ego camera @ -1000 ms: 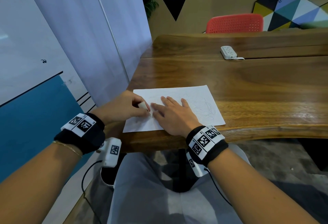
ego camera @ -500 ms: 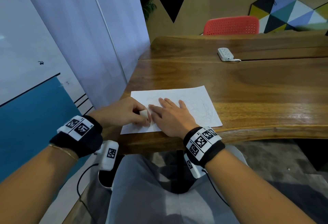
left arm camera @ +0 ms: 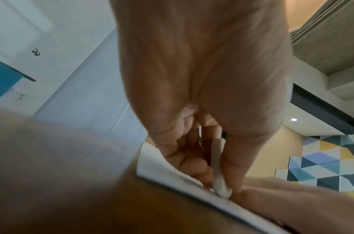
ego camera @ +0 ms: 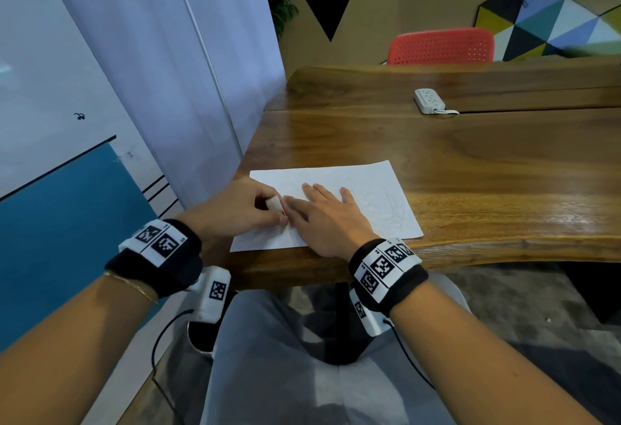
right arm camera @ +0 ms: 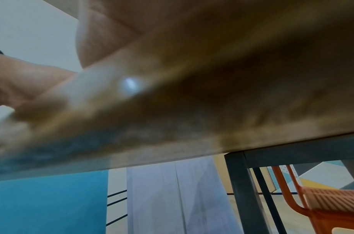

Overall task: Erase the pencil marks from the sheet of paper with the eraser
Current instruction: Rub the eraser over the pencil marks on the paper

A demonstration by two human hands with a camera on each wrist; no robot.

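A white sheet of paper (ego camera: pixel 366 185) with faint pencil scribbles lies near the front edge of the wooden table (ego camera: pixel 470 162). My left hand (ego camera: pixel 242 209) pinches a small white eraser (ego camera: pixel 275 204) and holds its lower end on the sheet's left part. In the left wrist view the eraser (left arm camera: pixel 219 166) stands between thumb and fingers, its tip touching the paper (left arm camera: pixel 162 169). My right hand (ego camera: pixel 326 216) lies flat on the sheet with fingers straight, just right of the eraser. Darker scribbles (ego camera: pixel 393 212) show at the sheet's right side.
A white power strip (ego camera: pixel 429 100) lies at the back of the table. A red chair (ego camera: pixel 440 46) stands behind it. A white and blue wall panel (ego camera: pixel 84 122) runs close along the table's left side. The right wrist view shows only the table's underside (right arm camera: pixel 212 102) and legs.
The left hand with the eraser has shifted slightly back and forth on the sheet's left part. The right hand stays flat on the paper.
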